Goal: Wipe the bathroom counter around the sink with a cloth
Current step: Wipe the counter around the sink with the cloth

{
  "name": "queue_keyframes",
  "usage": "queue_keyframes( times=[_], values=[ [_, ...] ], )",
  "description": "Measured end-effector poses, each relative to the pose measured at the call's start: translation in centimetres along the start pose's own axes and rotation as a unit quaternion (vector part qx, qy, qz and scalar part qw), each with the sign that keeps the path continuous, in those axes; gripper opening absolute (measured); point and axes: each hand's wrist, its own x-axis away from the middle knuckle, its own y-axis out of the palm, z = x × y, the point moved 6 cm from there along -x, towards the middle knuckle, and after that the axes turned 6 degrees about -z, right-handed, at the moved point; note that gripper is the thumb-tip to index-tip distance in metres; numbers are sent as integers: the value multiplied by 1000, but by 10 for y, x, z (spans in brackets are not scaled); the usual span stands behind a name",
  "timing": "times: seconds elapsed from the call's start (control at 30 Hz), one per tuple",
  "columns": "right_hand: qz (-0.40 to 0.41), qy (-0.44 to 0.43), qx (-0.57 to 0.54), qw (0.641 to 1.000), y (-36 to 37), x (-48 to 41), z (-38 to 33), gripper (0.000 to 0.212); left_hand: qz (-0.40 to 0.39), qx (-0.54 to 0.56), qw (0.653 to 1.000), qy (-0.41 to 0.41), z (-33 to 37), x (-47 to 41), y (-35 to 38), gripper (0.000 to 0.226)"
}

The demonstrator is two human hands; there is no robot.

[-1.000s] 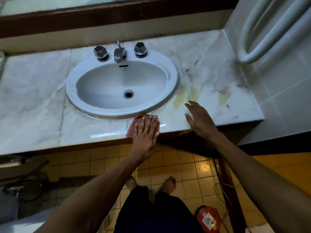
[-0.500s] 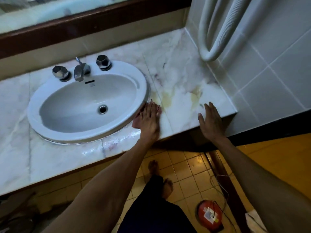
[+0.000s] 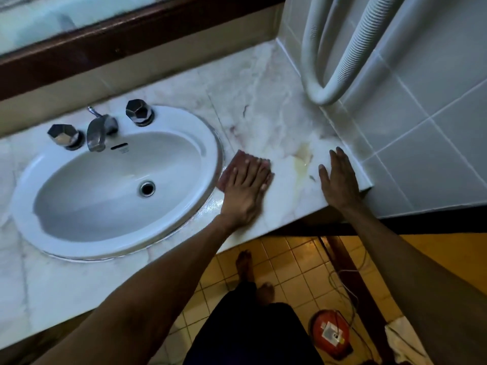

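1. Marble bench (image 3: pixel 263 109) with pale veins runs from a white oval sink (image 3: pixel 208 143) to a tiled wall (image 3: pixel 421 154) on the right. A yellowish stain (image 3: pixel 303 156) marks the stone between the two hands.
2. Behind the basin stands a metal tap (image 3: pixel 98 131) between a left knob (image 3: pixel 63 135) and a right knob (image 3: pixel 139 111), both faceted.
3. Reddish cloth (image 3: pixel 237 160) lies flat on the bench just beside the sink's right rim, its far corner and left edge showing past the fingers.
4. Left hand (image 3: pixel 246 191) lies palm down on the cloth, fingers straight and close together, pressing it to the stone. The arm reaches in nearly straight from the lower left.
5. Right hand (image 3: pixel 340 180) rests palm down on bare bench near the front right corner, fingers straight, thumb spread leftward, holding nothing. It sits apart from the cloth, and its forearm comes up from the lower right.
6. White ribbed hose (image 3: pixel 342 61) loops down the wall above the bench's far right corner.
7. Below, bare feet (image 3: pixel 245 264) stand on yellow floor (image 3: pixel 295 262) tiles, with a round red thing (image 3: pixel 332 333) and thin wires (image 3: pixel 345 285) nearby.
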Motion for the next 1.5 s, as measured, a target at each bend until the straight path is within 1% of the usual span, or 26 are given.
queue_keyframes(
  times=[0.1,0.17,0.27,0.3,0.37,0.4,0.47,0.53,0.57,0.67,0.73,0.8,0.9,1.0,1.07,1.1,1.13,1.2,1.23,1.3,1.33,1.4,1.5],
  values=[
    [0,-7,18,1000,-2,-5,2,59,-24,-20,999,16,8,45,7,56],
    [-1,-14,36,999,1,-4,5,59,-38,-36,999,14,-5,41,4,55],
    [-1,-27,44,999,3,-2,9,59,-41,-41,998,-10,-27,-7,-5,55],
    [-1,-31,43,999,4,-1,10,59,-42,-34,998,-33,-28,-28,-9,56],
    [-8,-41,39,998,4,-1,14,60,-44,-2,994,-103,-21,-65,-15,61],
    [-11,-47,40,998,4,0,17,60,-50,6,992,-118,-13,-79,-14,63],
    [-10,-60,45,997,3,-2,19,61,-52,4,995,-88,10,-91,-6,65],
    [-10,-69,48,996,1,-3,20,61,-42,10,998,-39,34,-71,5,62],
    [-12,-71,48,996,1,-2,21,61,-30,9,999,-27,45,-50,11,60],
    [-19,-80,47,996,2,1,23,61,-33,-21,999,-27,60,33,26,55],
    [-11,-82,47,995,2,2,23,61,-46,-41,998,-30,46,78,26,55],
    [-8,-81,46,996,3,2,24,59,-44,-58,995,-61,19,98,16,55],
    [-16,-89,50,995,4,5,26,60,-16,-47,989,-140,-6,82,5,56],
    [-8,-103,69,992,4,13,32,61,34,-22,969,-243,8,42,12,57],
    [-4,-114,80,990,4,21,37,61,52,2,959,-278,31,19,24,58],
    [-5,-121,84,989,3,24,39,61,49,9,963,-265,47,12,30,58],
    [-9,-128,84,988,2,26,41,62,43,10,972,-231,64,9,36,58],
    [-25,-136,79,987,0,28,43,62,10,2,992,-128,94,19,47,59],
    [-29,-137,76,987,-2,28,43,62,-4,3,997,-81,100,30,48,62],
    [-32,-141,71,987,-6,28,42,62,-23,-4,999,-24,93,60,46,69],
    [-33,-142,67,987,-6,29,41,62,-31,-10,999,-15,82,74,43,69],
    [-34,-144,61,987,-8,30,42,62,-32,1,999,-28,56,89,34,65],
    [-40,-140,59,988,-9,33,46,62,-4,9,993,-115,35,68,27,55]
  ],
)
